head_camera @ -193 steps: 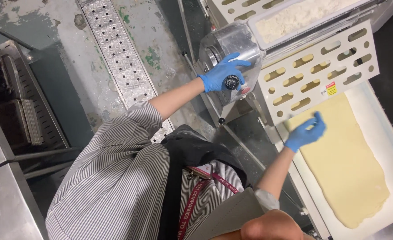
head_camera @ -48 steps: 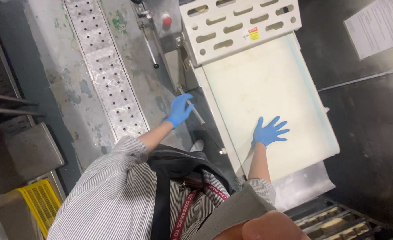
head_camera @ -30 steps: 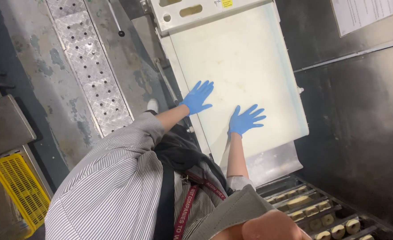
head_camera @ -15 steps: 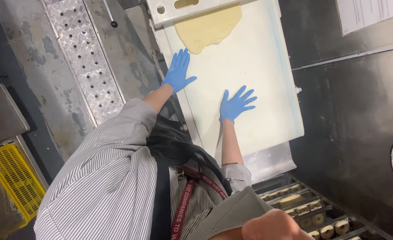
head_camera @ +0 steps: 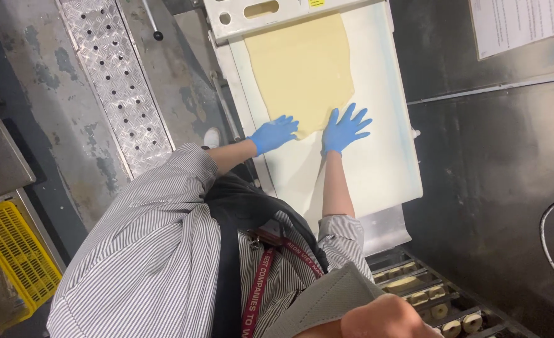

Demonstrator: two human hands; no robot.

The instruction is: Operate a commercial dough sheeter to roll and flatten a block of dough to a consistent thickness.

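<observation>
Dough sheet, white belt, yellow crate

pale yellow dough sheet, rolled thin and flat, lying on a white conveyor belt, near edge rounded

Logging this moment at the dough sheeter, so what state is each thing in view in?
Dough sheet: rolled flat, lying on the belt, partly under the guard.
White belt: bare below the dough.
Perforated guard: down over the belt's far end.
Left hand: gloved, flat at the dough's near edge.
Right hand: gloved, fingers spread, on the dough's near edge.
Yellow crate: on the floor; contents can't be seen.
</observation>
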